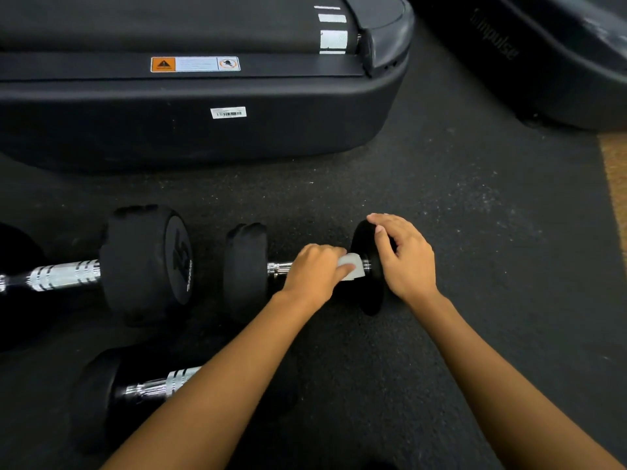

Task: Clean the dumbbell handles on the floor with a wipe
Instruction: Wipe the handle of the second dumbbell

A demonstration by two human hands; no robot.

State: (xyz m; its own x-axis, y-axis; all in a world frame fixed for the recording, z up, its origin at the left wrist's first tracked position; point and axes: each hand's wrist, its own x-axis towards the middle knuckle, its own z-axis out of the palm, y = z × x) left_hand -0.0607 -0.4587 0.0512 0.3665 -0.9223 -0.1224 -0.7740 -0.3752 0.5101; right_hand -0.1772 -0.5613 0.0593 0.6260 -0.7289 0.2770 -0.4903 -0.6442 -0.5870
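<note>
Three black dumbbells with chrome handles lie on the dark rubber floor. On the middle one (246, 266) my left hand (314, 271) grips a white wipe (353, 266) wrapped round the chrome handle (280, 268), close to its right head. My right hand (403, 256) grips that right head (369, 300) from above, fingers curled over its top edge. A larger dumbbell (142, 262) lies to the left with its handle (64, 274) bare. A third dumbbell (98, 398) lies nearer me, its handle (163, 385) partly hidden under my left forearm.
A black treadmill base (203, 130) with a warning sticker and barcode label runs across the back. A second black machine (549, 62) stands at the upper right. A tan mat edge (615, 184) borders the floor on the right.
</note>
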